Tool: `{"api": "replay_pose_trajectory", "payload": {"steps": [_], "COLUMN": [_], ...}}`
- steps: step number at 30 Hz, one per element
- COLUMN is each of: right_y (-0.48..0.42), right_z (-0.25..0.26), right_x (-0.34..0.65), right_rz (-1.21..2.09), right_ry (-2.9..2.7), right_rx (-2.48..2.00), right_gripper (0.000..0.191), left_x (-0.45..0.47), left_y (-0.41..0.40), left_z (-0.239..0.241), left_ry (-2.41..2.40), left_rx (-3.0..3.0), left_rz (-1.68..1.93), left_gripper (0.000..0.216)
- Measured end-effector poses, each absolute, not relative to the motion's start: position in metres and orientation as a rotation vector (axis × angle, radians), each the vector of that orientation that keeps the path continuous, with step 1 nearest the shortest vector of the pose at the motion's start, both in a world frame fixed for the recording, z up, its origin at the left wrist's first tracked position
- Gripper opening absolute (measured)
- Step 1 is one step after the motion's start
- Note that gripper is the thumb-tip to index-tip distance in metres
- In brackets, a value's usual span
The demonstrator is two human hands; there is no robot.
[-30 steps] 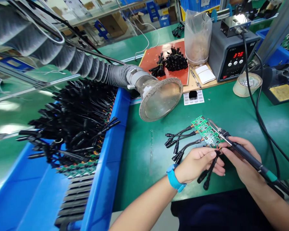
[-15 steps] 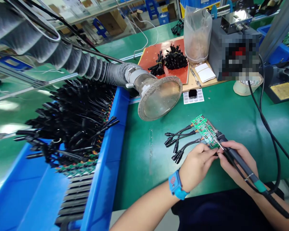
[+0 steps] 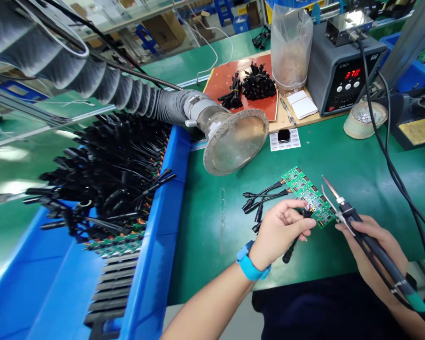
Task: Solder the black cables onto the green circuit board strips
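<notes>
A green circuit board [image 3: 309, 194] lies on the green mat with several black cable leads [image 3: 262, 196] running off its left edge. My left hand [image 3: 281, 231], with a blue wristband, pinches a black lead at the board's near left edge. My right hand [image 3: 373, 245] is closed round a soldering iron [image 3: 361, 231] held like a pen. The iron's tip [image 3: 326, 182] hovers just right of the board, apart from it.
A blue bin [image 3: 156, 245] at left is heaped with black wired boards. A fume-extractor hood [image 3: 235, 141] hangs over the mat's back. Behind it: a red mat with black connectors [image 3: 257, 85], a plastic bag [image 3: 291, 45], the soldering station [image 3: 345, 71], a tip-cleaner pot [image 3: 364, 120].
The soldering iron has drawn back to the right, off the board. My left hand shifted left and lifted a lead at the board's edge.
</notes>
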State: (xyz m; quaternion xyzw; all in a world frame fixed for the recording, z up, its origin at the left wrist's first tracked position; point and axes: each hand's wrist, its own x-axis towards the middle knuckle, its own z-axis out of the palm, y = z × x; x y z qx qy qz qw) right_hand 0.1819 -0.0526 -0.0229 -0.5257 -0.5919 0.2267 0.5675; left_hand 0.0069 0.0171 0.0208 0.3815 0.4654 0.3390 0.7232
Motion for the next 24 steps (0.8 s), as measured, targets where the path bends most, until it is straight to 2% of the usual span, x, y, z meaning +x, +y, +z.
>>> {"api": "replay_pose_trajectory", "payload": {"steps": [2, 9, 14, 24], "right_y": [-0.061, -0.084, -0.087, -0.087], "right_z": [-0.027, -0.027, -0.026, -0.028], "right_x": [0.192, 0.219, 0.223, 0.219], "right_rz": [0.483, 0.416, 0.429, 0.293], "right_ry": [-1.527, -1.846, -1.990, -2.109], "right_rx": [-1.191, -1.079, -0.975, -0.918], "right_gripper": [0.040, 0.051, 0.057, 0.051], "left_x": [0.007, 0.007, 0.009, 0.009], "left_y": [0.015, 0.006, 0.005, 0.007], "left_z": [0.019, 0.013, 0.012, 0.013], "left_ry": [1.082, 1.316, 1.324, 1.312], "left_rx": [0.884, 1.670, 1.838, 1.878], "left_rz": [0.743, 0.431, 0.342, 0.339], "left_gripper": [0.040, 0.008, 0.006, 0.007]}}
